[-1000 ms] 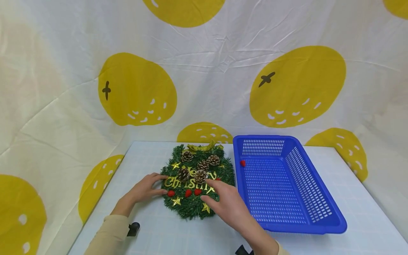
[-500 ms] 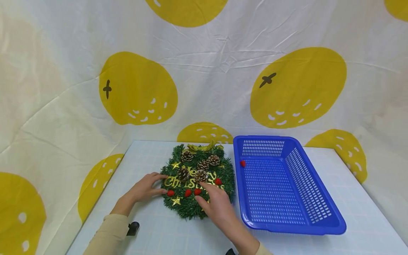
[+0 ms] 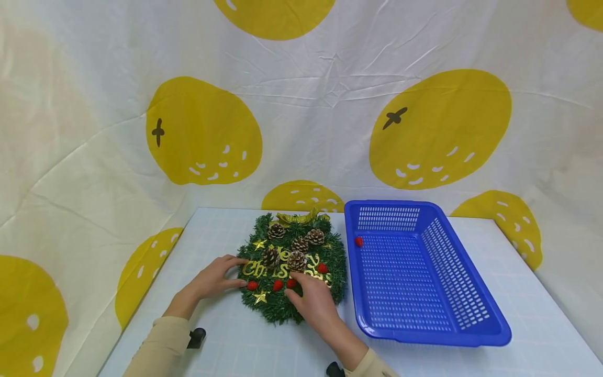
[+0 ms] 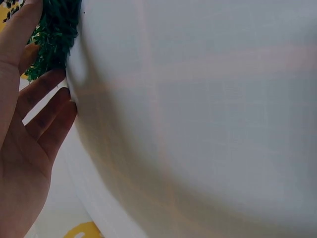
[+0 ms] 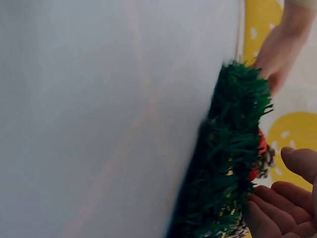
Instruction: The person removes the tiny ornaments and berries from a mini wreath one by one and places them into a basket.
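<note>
A green Christmas wreath lies on the table, with gold "Merry Christmas" lettering, several pine cones, gold stars and red strawberry ornaments. My left hand rests its fingertips at the wreath's left edge, thumb and forefinger spread apart. The left wrist view shows its lower fingertips beside the greenery. Over the lower right of the wreath is my right hand, thumb and forefinger on either side of a red strawberry ornament. In the right wrist view the thumb stands apart from the fingers.
A blue perforated basket stands right of the wreath, one red strawberry ornament in its far left corner. A gold ribbon bow tops the wreath. Behind the pale table hangs a cloth printed with yellow fruit.
My right hand has moved left across the wreath, from its right side to the strawberry ornament, uncovering another one at the right. The left hand has stayed put.
</note>
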`<move>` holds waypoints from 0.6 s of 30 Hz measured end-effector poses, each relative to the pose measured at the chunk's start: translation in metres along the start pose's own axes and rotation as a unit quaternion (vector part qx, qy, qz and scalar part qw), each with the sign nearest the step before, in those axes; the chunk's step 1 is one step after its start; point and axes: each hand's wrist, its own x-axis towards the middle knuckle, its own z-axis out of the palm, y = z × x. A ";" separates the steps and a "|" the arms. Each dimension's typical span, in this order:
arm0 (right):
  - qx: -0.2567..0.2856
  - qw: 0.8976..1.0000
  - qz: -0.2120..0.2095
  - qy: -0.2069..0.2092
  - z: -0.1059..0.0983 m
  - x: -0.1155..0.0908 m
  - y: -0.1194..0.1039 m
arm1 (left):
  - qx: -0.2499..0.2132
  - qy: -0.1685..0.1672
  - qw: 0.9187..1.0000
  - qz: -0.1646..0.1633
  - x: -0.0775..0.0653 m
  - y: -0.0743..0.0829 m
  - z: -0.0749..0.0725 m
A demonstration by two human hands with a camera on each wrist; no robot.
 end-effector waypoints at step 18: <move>-0.107 0.993 -0.053 0.017 0.010 0.008 0.005 | -0.001 -0.003 1.000 0.002 0.000 -0.001 -0.001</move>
